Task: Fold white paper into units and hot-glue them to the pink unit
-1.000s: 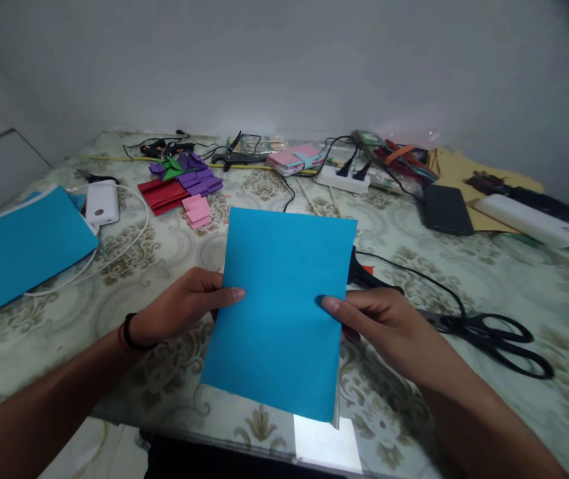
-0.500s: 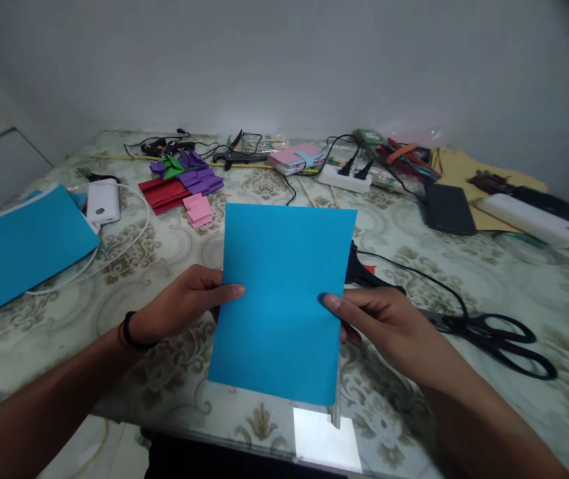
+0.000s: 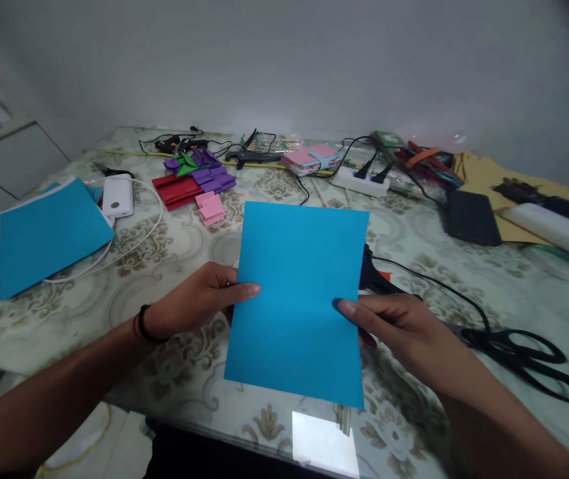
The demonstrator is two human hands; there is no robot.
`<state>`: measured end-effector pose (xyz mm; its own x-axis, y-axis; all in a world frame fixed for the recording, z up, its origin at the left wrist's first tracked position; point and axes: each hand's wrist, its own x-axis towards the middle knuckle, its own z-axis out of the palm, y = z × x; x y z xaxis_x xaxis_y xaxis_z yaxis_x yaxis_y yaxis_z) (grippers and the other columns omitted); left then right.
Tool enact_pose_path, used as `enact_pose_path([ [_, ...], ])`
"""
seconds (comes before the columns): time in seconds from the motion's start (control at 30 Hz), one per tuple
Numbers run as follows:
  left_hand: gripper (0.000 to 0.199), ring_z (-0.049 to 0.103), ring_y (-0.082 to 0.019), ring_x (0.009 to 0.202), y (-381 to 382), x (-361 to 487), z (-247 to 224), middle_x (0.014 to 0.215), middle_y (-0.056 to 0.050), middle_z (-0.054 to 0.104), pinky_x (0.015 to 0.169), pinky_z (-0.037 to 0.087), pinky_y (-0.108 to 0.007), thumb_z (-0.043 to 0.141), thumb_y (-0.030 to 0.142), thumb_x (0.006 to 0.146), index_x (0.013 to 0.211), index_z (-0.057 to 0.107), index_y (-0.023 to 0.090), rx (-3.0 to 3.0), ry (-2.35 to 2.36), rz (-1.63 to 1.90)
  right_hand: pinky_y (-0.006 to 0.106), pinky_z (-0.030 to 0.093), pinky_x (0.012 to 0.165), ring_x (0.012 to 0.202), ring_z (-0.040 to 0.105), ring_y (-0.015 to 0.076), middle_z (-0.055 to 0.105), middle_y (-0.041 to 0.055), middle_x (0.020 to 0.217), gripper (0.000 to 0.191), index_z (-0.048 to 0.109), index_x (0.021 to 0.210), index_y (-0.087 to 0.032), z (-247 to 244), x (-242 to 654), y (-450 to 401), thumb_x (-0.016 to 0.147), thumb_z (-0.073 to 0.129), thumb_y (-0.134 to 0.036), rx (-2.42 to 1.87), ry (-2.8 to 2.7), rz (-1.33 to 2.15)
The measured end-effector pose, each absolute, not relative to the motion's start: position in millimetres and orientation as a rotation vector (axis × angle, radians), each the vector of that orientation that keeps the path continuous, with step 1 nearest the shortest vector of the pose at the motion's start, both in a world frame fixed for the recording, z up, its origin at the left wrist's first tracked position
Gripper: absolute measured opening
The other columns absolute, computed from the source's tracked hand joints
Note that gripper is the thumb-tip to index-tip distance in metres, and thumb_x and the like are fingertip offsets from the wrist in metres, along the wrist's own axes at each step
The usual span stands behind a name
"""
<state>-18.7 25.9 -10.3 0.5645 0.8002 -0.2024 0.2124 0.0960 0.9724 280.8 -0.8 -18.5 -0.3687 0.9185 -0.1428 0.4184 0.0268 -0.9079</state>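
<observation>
A blue sheet of paper (image 3: 299, 299) is held up above the patterned table, its face toward me. My left hand (image 3: 209, 293) pinches its left edge, thumb on the front and the other fingers mostly hidden behind. On the right edge, my right hand (image 3: 394, 326) grips the sheet the same way, thumb in front. Partly behind the sheet and my right hand lies a dark glue gun (image 3: 381, 283) with a black cable. Black-handled scissors (image 3: 524, 352) lie just right of my right hand.
At left, more blue paper (image 3: 52, 233) lies beside a white power bank (image 3: 117, 196) and cable. Folded red (image 3: 177, 191), purple and pink papers sit farther back. A power strip (image 3: 361, 181) and a black phone (image 3: 472, 216) are behind, toward the right. The table edge (image 3: 205, 436) is near me.
The view has shifted, so the table items appear farther right or lower. Both hands still hold the blue sheet, whose lower right corner now sticks out farther to the right.
</observation>
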Motion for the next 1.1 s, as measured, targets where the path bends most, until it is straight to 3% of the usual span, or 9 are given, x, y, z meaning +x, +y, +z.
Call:
enact_pose_path([
  [0.2, 0.028, 0.061, -0.011, 0.06, 23, -18, -8, 0.071, 0.002, 0.065, 0.057, 0.048, -0.022, 0.061, 0.04, 0.098, 0.083, 0.063, 0.017, 1.469, 0.823, 0.536, 0.029, 0.036, 0.052, 0.053, 0.046, 0.0146, 0.051, 0.0005, 0.054, 0.058, 0.059, 0.056, -0.021, -22, 287, 3, 0.091, 0.062, -0.067, -1.424, -1.763, 1.246],
  [0.27, 0.023, 0.06, -0.011, 0.059, 21, -17, -7, 0.069, 0.005, 0.059, 0.056, 0.048, -0.022, 0.065, 0.04, 0.095, 0.089, 0.06, 0.018, 1.451, 0.802, 0.534, 0.029, 0.036, 0.052, 0.052, 0.046, 0.0151, 0.051, 0.0008, 0.054, 0.058, 0.058, 0.055, -0.021, -23, 289, 4, 0.09, 0.061, -0.068, -1.446, -1.755, 1.179],
  [0.43, 0.046, 0.041, -0.007, 0.048, 16, -15, -11, 0.057, 0.011, 0.026, 0.049, 0.041, -0.019, 0.068, 0.039, 0.092, 0.073, 0.029, 0.023, 1.574, 0.909, 0.596, 0.03, 0.036, 0.052, 0.053, 0.046, 0.0159, 0.051, 0.001, 0.054, 0.06, 0.059, 0.056, -0.021, -29, 292, 8, 0.087, 0.061, -0.073, -1.459, -1.725, 1.075],
  [0.57, 0.038, 0.03, -0.006, 0.05, 14, -13, -13, 0.058, 0.011, 0.025, 0.049, 0.034, -0.018, 0.065, 0.036, 0.094, 0.077, 0.034, 0.023, 1.628, 0.917, 0.643, 0.031, 0.037, 0.055, 0.055, 0.049, 0.0164, 0.054, 0.0018, 0.056, 0.06, 0.062, 0.058, -0.021, -34, 295, 9, 0.086, 0.062, -0.073, -1.505, -1.705, 1.079],
  [0.67, 0.018, 0.029, -0.007, 0.054, 12, -12, -11, 0.06, 0.011, 0.027, 0.051, 0.032, -0.018, 0.066, 0.032, 0.094, 0.099, 0.054, 0.02, 1.711, 0.96, 0.685, 0.031, 0.038, 0.056, 0.056, 0.049, 0.0165, 0.054, 0.0012, 0.057, 0.06, 0.059, 0.057, -0.021, -35, 296, 9, 0.087, 0.061, -0.073, -1.517, -1.697, 1.073],
  [0.77, 0.056, 0.041, -0.008, 0.057, 9, -11, -9, 0.066, 0.01, 0.04, 0.054, 0.04, -0.018, 0.067, 0.026, 0.093, 0.144, 0.044, 0.022, 1.718, 0.981, 0.785, 0.031, 0.037, 0.056, 0.055, 0.049, 0.0162, 0.053, 0.0004, 0.056, 0.06, 0.056, 0.056, -0.021, -35, 296, 9, 0.089, 0.061, -0.071, -1.518, -1.692, 1.051],
  [0.83, 0.069, 0.05, -0.008, 0.058, 8, -12, -9, 0.076, 0.007, 0.053, 0.057, 0.046, -0.019, 0.067, 0.025, 0.093, 0.154, 0.035, 0.026, 1.675, 0.96, 0.849, 0.031, 0.036, 0.056, 0.054, 0.047, 0.0156, 0.051, -0.0002, 0.055, 0.06, 0.053, 0.055, -0.022, -35, 296, 10, 0.09, 0.06, -0.07, -1.512, -1.689, 1.036],
  [0.97, 0.033, 0.053, -0.008, 0.051, 9, -14, -12, 0.063, 0.005, 0.058, 0.051, 0.042, -0.019, 0.065, 0.031, 0.096, 0.127, 0.068, 0.02, 1.703, 0.959, 0.812, 0.031, 0.033, 0.054, 0.053, 0.045, 0.0151, 0.049, -0.0008, 0.054, 0.061, 0.05, 0.055, -0.022, -37, 295, 11, 0.09, 0.059, -0.07, -1.52, -1.665, 1.077],
  [1.1, 0.024, 0.053, -0.009, 0.048, 11, -14, -15, 0.05, 0.006, 0.056, 0.049, 0.04, -0.019, 0.065, 0.028, 0.095, 0.115, 0.076, 0.019, 1.763, 1.028, 0.8, 0.031, 0.034, 0.056, 0.055, 0.047, 0.0159, 0.051, -0.0003, 0.056, 0.06, 0.053, 0.057, -0.021, -36, 296, 10, 0.09, 0.059, -0.071, -1.532, -1.653, 1.099],
])
